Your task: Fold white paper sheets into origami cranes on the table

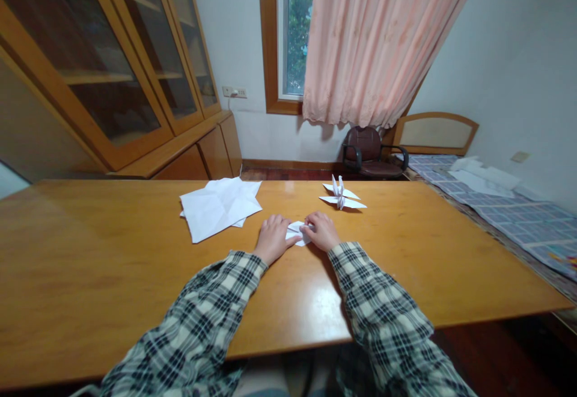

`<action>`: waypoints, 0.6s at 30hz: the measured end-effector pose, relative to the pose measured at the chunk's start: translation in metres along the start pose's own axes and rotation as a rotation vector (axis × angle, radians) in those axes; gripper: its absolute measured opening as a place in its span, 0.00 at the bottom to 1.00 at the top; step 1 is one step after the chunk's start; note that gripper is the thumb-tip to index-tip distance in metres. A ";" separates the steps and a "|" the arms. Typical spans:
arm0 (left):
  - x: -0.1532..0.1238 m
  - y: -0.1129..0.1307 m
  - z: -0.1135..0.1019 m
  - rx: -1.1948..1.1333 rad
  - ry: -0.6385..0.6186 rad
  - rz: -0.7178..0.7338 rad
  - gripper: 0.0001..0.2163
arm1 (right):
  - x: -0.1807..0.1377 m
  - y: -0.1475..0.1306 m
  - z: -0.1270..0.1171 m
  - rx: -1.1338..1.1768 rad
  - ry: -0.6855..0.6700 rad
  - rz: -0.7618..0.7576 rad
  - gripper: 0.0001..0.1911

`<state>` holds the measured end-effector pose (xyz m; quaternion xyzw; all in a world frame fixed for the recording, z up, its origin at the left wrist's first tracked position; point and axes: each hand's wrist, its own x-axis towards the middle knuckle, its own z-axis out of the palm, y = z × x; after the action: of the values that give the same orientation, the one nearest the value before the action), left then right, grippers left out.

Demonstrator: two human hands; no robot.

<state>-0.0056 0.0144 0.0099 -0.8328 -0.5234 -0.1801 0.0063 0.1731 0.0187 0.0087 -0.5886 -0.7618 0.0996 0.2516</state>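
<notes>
A small folded piece of white paper [296, 228] lies on the wooden table [135, 283], between my two hands. My left hand [273, 237] rests over its left side, with the thumb pressed on the paper near its lower edge. On the other side, my right hand [321, 230] is closed on the paper's right part, thumb and fingers curled at the fold. Parts of the paper are hidden under my fingers. Folded paper cranes [341, 201] stand just beyond my right hand, wings spread. Left of my hands lies a loose stack of creased white paper sheets [220, 204].
A glass-fronted cabinet [153, 72] stands at the left behind the table. Past the far edge are a brown armchair [367, 150] and a pink curtain [378, 42] by the window. A bed [491, 198] with a plaid cover runs along the right.
</notes>
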 end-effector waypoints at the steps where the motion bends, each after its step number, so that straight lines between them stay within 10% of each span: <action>1: 0.000 0.000 0.000 0.002 -0.001 -0.007 0.23 | 0.000 0.000 0.000 -0.002 -0.007 -0.005 0.09; 18: -0.003 0.003 -0.004 -0.021 -0.011 -0.074 0.23 | 0.001 0.003 -0.002 0.024 -0.048 -0.035 0.10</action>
<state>-0.0052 0.0100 0.0131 -0.8137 -0.5521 -0.1813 -0.0120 0.1763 0.0200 0.0098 -0.5694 -0.7767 0.1185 0.2419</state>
